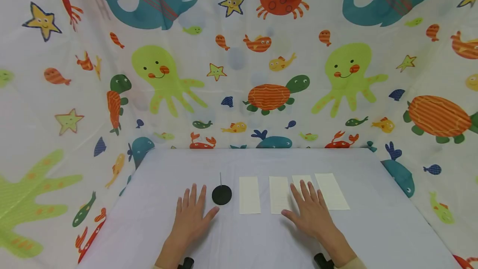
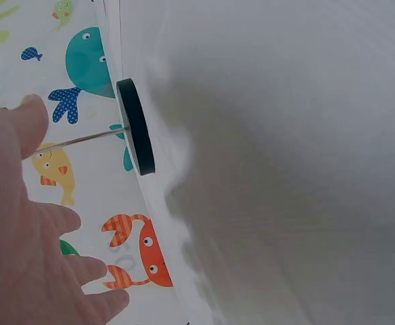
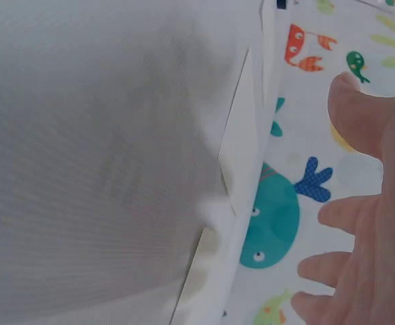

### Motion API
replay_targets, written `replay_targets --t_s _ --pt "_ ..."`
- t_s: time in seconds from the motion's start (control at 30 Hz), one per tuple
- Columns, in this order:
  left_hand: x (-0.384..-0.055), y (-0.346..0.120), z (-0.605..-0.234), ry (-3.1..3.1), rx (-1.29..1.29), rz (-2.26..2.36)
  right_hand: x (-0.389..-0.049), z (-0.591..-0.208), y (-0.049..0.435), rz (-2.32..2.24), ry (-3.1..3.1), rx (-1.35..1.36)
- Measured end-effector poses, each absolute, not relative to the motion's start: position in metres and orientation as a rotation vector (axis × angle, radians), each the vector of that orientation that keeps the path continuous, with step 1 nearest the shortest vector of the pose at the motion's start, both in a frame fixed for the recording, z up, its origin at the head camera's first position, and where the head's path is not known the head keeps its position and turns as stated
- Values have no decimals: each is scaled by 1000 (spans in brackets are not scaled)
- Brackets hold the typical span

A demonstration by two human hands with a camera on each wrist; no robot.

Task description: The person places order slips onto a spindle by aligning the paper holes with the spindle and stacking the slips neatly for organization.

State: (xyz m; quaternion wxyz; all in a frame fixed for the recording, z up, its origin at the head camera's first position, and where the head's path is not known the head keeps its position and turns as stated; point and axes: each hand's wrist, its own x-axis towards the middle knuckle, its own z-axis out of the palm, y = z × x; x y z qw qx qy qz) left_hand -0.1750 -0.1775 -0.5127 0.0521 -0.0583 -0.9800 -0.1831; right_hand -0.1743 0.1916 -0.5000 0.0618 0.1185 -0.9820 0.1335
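My left hand (image 1: 190, 217) is held over the white table with its fingers spread, holding nothing. Just right of its fingertips stands a bill spike (image 1: 222, 194), a round black base with a thin upright metal rod; the left wrist view shows the base (image 2: 138, 128) side-on. Several cream paper slips lie in a row to the right of the spike: a leftmost slip (image 1: 249, 195), a second slip (image 1: 279, 194), a third slip (image 1: 300, 179) and a rightmost slip (image 1: 332, 192). My right hand (image 1: 311, 215), fingers spread and holding nothing, partly covers the third slip in the head view.
The table (image 1: 239, 244) has a smooth white cover. A curtain (image 1: 231, 61) printed with sea animals stands behind it and along both sides. Each wrist wears a black camera band, the left band (image 1: 188, 263) and the right band (image 1: 323, 260).
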Motion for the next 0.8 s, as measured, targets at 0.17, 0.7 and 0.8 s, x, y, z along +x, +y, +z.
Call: replay_targets --t_s 0.17,0.7,0.8 --pt "-180 -176 -512 -2971 -213 -561 -180 -497 187 466 -2979 394" --pt "-195 -168 -514 -2926 -291 -795 -198 -489 169 621 -3039 422" --pt "-196 -166 -514 -2926 -269 -873 -202 -487 165 666 -3017 451"
